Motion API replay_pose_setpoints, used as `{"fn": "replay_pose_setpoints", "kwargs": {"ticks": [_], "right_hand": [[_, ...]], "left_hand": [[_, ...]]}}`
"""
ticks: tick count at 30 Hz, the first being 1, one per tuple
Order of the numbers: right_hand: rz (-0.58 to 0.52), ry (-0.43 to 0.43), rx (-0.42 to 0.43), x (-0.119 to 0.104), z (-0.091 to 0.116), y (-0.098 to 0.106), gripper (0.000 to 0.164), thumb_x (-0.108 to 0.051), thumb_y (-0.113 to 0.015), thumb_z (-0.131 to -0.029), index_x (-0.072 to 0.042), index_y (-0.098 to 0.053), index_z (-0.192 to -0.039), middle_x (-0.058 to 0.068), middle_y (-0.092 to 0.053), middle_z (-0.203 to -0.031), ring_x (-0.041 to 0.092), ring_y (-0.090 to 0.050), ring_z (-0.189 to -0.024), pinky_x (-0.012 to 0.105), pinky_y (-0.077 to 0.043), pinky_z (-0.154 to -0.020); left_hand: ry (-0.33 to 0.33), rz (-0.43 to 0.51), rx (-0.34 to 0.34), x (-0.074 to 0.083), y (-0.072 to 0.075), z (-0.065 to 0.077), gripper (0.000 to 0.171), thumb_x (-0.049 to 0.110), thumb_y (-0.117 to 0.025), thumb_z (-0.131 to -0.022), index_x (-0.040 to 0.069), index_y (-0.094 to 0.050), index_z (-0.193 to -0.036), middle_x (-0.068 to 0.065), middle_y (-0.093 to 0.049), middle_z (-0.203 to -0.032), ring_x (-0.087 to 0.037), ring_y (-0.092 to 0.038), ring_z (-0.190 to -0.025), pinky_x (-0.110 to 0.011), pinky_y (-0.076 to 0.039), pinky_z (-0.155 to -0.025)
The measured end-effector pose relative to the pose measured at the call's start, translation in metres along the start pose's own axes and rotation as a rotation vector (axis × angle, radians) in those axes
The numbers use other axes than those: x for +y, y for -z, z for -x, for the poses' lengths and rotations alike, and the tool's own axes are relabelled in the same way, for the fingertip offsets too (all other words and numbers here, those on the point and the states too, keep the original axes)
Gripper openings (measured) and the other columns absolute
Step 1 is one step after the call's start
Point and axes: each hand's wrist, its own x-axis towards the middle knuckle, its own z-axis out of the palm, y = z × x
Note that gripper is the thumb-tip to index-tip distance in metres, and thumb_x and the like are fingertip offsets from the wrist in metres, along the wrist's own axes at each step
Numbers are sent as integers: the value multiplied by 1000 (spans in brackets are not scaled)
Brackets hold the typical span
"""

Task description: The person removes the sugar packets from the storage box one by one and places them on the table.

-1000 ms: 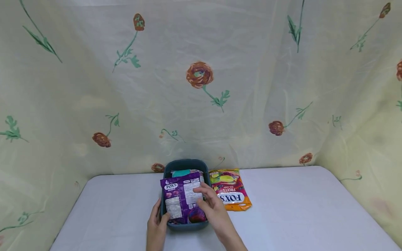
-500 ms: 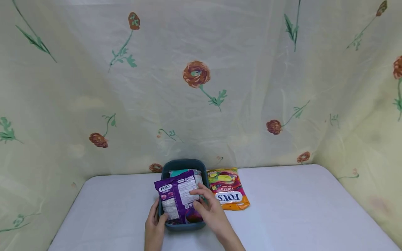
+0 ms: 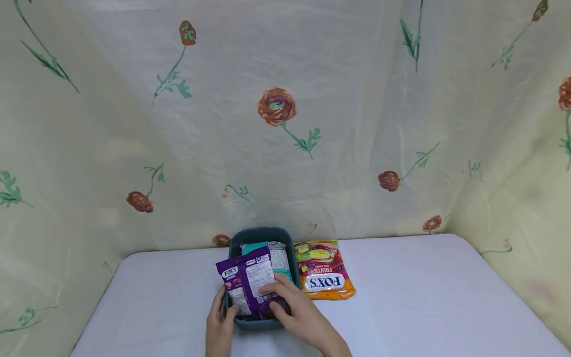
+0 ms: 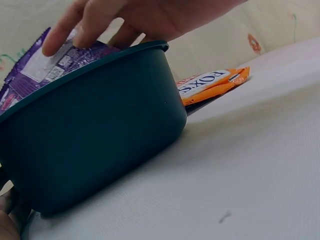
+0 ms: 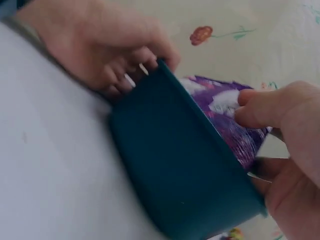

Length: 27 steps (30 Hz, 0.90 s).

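Note:
A purple Fox's candy bag (image 3: 254, 280) lies slanted in a dark teal plastic bin (image 3: 262, 325), its upper left corner above the rim. Beneath it in the bin is a teal-and-white bag (image 3: 278, 255). My left hand (image 3: 218, 325) grips the bin's left side, thumb at the rim and fingers outside; the right wrist view shows this left hand (image 5: 120, 55) bent over the rim. With my right hand (image 3: 299, 310) I hold the purple bag by its right part. Two fingertips (image 5: 245, 107) lie on its face, while the other fingers are partly hidden near its edge.
An orange and red Fox's Fruits candy bag (image 3: 325, 272) lies flat on the white table (image 3: 415, 297), just right of the bin. A flowered cloth (image 3: 214, 124) hangs behind the table and along both sides.
The purple bag has shifted left and tilted with my right hand, which has moved left and slightly down. More of the teal-and-white bag shows. My left hand keeps its place on the bin.

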Motion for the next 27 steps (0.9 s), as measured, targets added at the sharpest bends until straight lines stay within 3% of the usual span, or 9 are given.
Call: {"fn": "replay_pose_setpoints", "kwargs": {"ticks": [4, 11, 18, 27], "right_hand": [[50, 3, -54, 0, 4, 5, 31, -23, -49, -97, -39, -53, -124, 2, -39, -150, 28, -32, -141, 53, -41, -104], [7, -2, -56, 5, 3, 7, 34, -23, -51, -96, -41, -52, -125, 6, -28, -155, 36, -38, -135, 55, -45, -100], [-32, 26, -78, 8, 1, 4, 36, -21, -52, -96, -34, -50, -130, -2, -54, -134, 15, -55, -111, 35, -53, -95], [-3, 77, -99, 5, 1, 2, 39, -16, -52, -96, -34, -48, -130, -5, -55, -132, 10, -54, -112, 36, -51, -98]], "left_hand": [[-4, 6, -8, 1, -1, 1, 63, 10, -50, -90, 2, -26, -148, -23, -22, -154, -40, -19, -143, -52, -25, -114], [-6, -11, 1, 4, -3, 2, 63, 9, -49, -90, 1, -25, -148, -24, -22, -154, -40, -22, -142, -52, -26, -114], [-15, -24, 11, 7, -2, 3, 62, 9, -49, -91, 1, -26, -147, -25, -24, -153, -41, -24, -141, -52, -29, -112], [-50, -10, 13, 3, 0, 2, 61, 7, -49, -91, -2, -26, -146, -27, -26, -152, -40, -25, -140, -49, -27, -112]]}}
